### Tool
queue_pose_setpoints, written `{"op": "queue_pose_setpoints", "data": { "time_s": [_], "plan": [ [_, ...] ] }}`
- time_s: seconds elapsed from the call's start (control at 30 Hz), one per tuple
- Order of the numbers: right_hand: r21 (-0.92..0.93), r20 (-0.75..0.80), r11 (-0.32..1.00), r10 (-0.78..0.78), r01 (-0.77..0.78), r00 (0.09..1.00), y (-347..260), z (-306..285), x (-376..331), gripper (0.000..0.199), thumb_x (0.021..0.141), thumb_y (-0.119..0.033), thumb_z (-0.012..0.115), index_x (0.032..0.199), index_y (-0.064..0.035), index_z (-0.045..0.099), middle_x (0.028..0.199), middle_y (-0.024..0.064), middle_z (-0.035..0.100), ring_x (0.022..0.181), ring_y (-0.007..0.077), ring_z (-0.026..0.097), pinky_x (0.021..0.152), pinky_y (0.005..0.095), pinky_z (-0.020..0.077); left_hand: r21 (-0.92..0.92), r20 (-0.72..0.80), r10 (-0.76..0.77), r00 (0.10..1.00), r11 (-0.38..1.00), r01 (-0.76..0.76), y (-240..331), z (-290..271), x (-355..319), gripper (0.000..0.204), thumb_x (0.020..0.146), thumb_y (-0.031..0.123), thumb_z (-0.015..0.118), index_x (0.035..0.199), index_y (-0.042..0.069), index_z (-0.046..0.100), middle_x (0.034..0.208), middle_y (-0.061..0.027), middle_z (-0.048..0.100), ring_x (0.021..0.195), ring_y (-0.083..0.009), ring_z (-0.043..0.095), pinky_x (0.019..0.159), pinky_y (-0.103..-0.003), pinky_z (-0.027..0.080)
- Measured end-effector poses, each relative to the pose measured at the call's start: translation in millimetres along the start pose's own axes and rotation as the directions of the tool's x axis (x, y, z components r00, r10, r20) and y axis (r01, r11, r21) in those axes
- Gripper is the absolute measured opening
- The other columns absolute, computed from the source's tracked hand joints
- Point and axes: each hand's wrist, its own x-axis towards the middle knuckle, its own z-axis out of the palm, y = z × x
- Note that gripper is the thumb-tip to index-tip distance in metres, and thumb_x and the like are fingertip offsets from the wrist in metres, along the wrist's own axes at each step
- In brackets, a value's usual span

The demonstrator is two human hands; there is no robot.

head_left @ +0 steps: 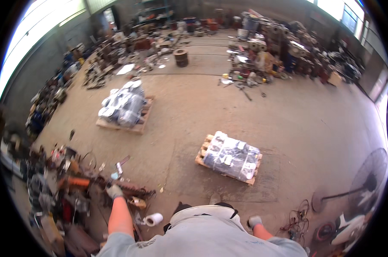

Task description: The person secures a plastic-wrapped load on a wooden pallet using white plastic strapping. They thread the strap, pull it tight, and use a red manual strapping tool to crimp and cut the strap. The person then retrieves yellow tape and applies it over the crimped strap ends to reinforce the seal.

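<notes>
Head view: gloved left hand (114,191) grips a rusty threaded shaft (132,189); gloved right hand (254,221) hangs clenched, empty, near cables (297,222).

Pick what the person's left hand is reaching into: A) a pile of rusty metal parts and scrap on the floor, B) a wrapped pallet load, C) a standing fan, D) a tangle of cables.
A: the gloved left hand is stretched out onto the pile of rusty metal parts at the person's left, well apart from the nearer wrapped pallet, while the gloved right hand hangs by the person's side.
</notes>
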Motion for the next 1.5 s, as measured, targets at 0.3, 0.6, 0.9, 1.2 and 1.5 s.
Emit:
{"op": "queue_pose_setpoints", "data": {
  "time_s": [0.3,0.6,0.9,1.2,1.5],
  "plan": [
    [0.995,0.087,-0.095,0.569,-0.039,0.818,97.6,-340.0,235.3,0.026,0.092,-0.007,0.055,0.112,-0.0071,0.071,0.085,0.0166,0.075,0.069,0.0296,0.073,0.057,0.0431,0.0560,-0.029,-0.229,-0.359,0.905,0.931,0.363,-17.6,85.3,-47.0,0.064,0.102,0.047,0.066,0.134,-0.009,0.060,0.133,-0.0272,0.066,0.118,-0.0390,0.066,0.103,-0.043,0.049],
    [0.049,0.044,0.973,0.223,-0.226,0.974,40.0,-333.9,342.2,0.035,0.102,-0.023,0.050,0.106,-0.0054,0.080,0.115,0.0198,0.077,0.104,0.0361,0.075,0.094,0.0474,0.0576,0.616,0.178,-0.892,0.416,0.431,0.660,-20.5,301.3,36.6,0.041,0.104,0.040,0.060,0.119,0.002,0.063,0.108,-0.0185,0.065,0.093,-0.0334,0.065,0.082,-0.043,0.052],
    [0.819,0.574,-0.183,0.304,-0.545,0.761,-114.0,-473.8,450.9,0.029,0.101,-0.031,0.064,0.090,-0.0082,0.077,0.080,0.0076,0.075,0.069,0.0208,0.070,0.061,0.0377,0.0537,0.661,0.537,-0.803,0.259,0.591,0.462,41.8,612.1,259.2,0.024,0.106,0.033,0.054,0.105,0.012,0.066,0.084,-0.0099,0.063,0.068,-0.0279,0.063,0.060,-0.042,0.054],
    [0.881,0.398,0.146,0.283,-0.450,0.873,-105.1,-676.6,635.8,0.019,0.100,-0.026,0.067,0.086,-0.0137,0.073,0.068,0.0031,0.065,0.056,0.0215,0.062,0.051,0.0400,0.0478,0.575,0.808,-0.458,0.370,0.750,-0.327,123.2,914.4,322.1,0.038,0.103,0.041,0.062,0.110,0.006,0.076,0.086,-0.0059,0.075,0.075,-0.0184,0.073,0.068,-0.036,0.056],
    [0.898,0.413,-0.267,0.238,-0.350,0.879,6.7,-961.0,901.5,0.013,0.100,-0.022,0.065,0.090,-0.0147,0.068,0.066,0.0032,0.061,0.056,0.0210,0.061,0.048,0.0390,0.0465,0.951,0.308,-0.924,0.227,0.301,-0.067,176.0,1008.1,368.3,0.048,0.103,0.053,0.059,0.098,0.009,0.075,0.094,-0.0059,0.078,0.075,-0.0189,0.074,0.063,-0.036,0.056]
  ]
}}
